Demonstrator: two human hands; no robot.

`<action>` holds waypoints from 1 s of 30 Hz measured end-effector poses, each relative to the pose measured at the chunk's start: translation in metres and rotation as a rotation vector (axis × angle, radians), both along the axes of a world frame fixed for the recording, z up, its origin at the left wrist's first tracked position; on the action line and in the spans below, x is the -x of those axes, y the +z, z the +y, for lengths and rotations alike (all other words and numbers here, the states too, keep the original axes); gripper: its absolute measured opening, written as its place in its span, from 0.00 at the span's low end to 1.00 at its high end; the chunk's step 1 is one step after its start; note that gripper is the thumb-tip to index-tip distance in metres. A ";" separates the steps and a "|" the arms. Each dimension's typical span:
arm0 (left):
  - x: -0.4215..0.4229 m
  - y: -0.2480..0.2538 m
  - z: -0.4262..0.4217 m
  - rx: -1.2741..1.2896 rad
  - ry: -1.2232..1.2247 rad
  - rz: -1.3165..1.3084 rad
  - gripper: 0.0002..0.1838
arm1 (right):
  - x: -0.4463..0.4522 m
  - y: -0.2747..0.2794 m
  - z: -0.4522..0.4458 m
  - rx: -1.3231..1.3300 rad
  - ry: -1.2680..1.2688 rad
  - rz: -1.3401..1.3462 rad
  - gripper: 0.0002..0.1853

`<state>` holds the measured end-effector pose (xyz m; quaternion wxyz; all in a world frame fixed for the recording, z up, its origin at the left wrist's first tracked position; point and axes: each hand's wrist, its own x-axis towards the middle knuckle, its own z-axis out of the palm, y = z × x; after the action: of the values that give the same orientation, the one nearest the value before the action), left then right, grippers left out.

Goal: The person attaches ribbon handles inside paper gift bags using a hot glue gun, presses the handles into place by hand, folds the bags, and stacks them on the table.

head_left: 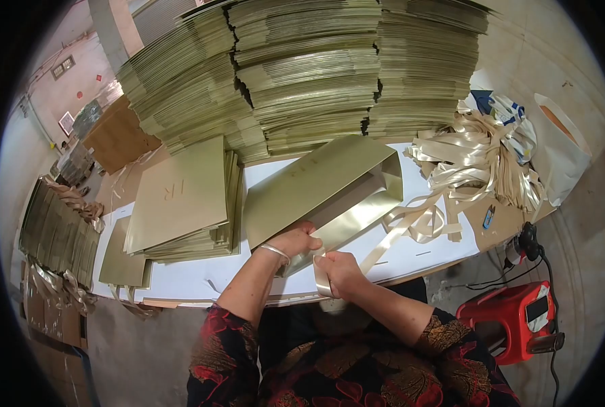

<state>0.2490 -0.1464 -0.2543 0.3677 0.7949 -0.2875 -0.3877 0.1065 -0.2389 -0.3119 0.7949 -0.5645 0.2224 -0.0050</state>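
An opened gold paper bag [302,180] lies on its side on the white-covered table, its mouth facing right and toward me. My left hand [296,243], with a bracelet at the wrist, is closed at the bag's near edge, thumb and fingers pinched on the ribbon. Beside it my right hand [342,271] is closed on the same cream ribbon [382,249], which loops below my fingers and runs up to the right. A large pile of cream ribbons [482,156] lies at the table's right. Left of the bag sits a stack of flat gold bags [180,197].
Tall stacks of folded gold bags [309,74] stand along the table's back. More bags with ribbons [62,230] are at the far left. A blue cutter [488,217] lies near the right edge. A red stool [506,319] with a phone [537,309] stands at lower right, near a black cable.
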 end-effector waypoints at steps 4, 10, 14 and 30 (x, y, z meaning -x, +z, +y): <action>-0.004 -0.006 0.001 -0.031 0.028 -0.099 0.19 | 0.015 0.035 -0.004 -0.088 0.095 0.087 0.13; -0.007 0.010 0.009 -0.152 -0.062 -0.138 0.26 | 0.034 0.051 0.009 0.121 0.183 0.034 0.14; -0.002 0.018 0.010 -0.170 -0.025 -0.232 0.24 | 0.062 0.053 0.014 0.999 0.421 -0.284 0.12; -0.026 -0.027 0.009 -0.224 0.071 -0.472 0.17 | 0.237 0.309 -0.107 0.858 0.771 -1.192 0.05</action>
<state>0.2748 -0.1378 -0.2812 0.2134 0.9086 -0.2925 -0.2080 -0.1309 -0.3455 -0.0031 0.4409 -0.7581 -0.4665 -0.1151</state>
